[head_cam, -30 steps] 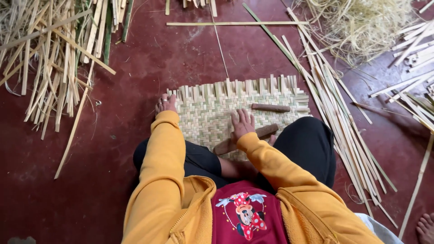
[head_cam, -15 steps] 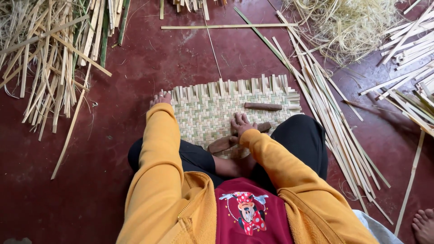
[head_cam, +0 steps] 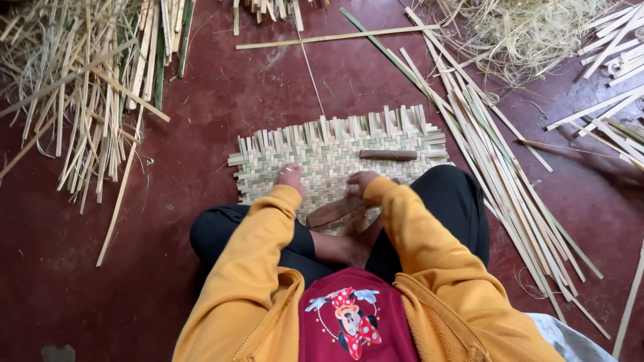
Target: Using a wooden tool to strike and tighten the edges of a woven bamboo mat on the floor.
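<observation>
Woven mat [head_cam: 335,154] of flat pale bamboo strips lies on the dark red floor [head_cam: 201,114], directly in front of the seated person's crossed legs, its near edge tucked against them.

Left to right:

1. Loose heap of bamboo strips [head_cam: 87,100] at far left, well apart from the mat. Hazard: low; a strip pulled from it could drag others across the work.
2. Left edge of the mat. Strip ends project freely here and along the far edge. Hazard: unsecured ends may slide out if the mat is shifted or lifted, loosening the weave.
3. Left hand [head_cam: 290,177] rests on the mat near its near-left part, fingers bent downward; whether they pinch a strip cannot be determined, since the sleeve hides the palm side.
4. Brown wooden tool [head_cam: 335,211] lies tilted on the near edge of the mat, between the hands. Hazard: it could be knocked off or press a strip out of line.
5. Right hand [head_cam: 362,182] sits just above that tool, fingers curled together; a grip on a strip or the tool cannot be confirmed.
6. Short brown stick [head_cam: 388,155] lies flat on the mat, right of centre. Hazard: it may roll if the mat moves.
7. Long strips [head_cam: 496,154] fan out beside the right edge. Hazard: the right knee may snag or crack them.
</observation>
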